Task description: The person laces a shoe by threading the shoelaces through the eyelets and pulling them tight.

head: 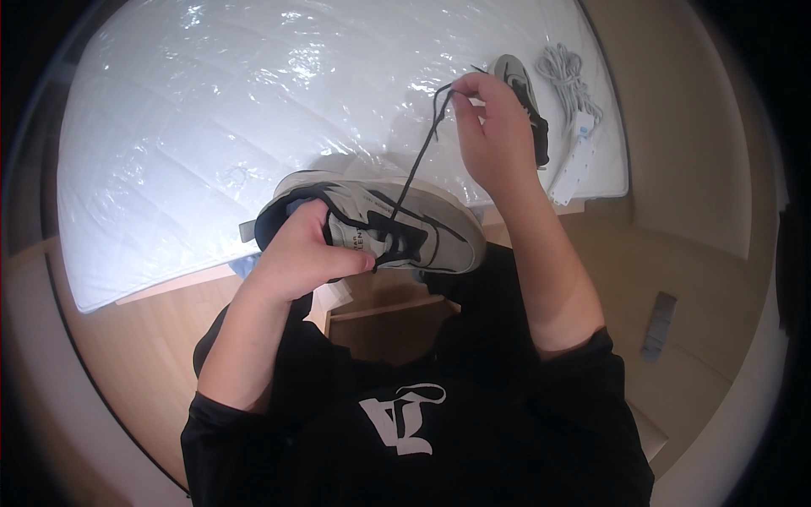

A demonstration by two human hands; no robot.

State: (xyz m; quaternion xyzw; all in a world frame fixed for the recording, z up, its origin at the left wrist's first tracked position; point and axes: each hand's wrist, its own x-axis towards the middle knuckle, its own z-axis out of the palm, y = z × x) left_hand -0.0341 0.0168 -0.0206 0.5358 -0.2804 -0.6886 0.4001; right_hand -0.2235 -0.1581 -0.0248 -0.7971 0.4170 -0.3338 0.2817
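Observation:
A grey sneaker (447, 231) with black trim lies tilted across the near edge of the plastic-wrapped mattress, toe to the right. My left hand (310, 250) grips it at the collar and tongue, fingers inside the opening and thumb over the tongue. From its eyelets a dark shoelace (415, 165) runs up taut to my right hand (497, 127). There the thumb and index finger pinch the lace, and a bent end of it hangs beside them. Behind my right hand sits a second sneaker (510, 66) of similar look, partly hidden by the hand and wrist.
The white mattress (190, 139) fills the far side. On its right end lie a white power strip (573, 165) and its bundled grey cord (564, 73). A grey strip-like object (659, 326) is at the right. Wooden floor (152, 355) shows at lower left.

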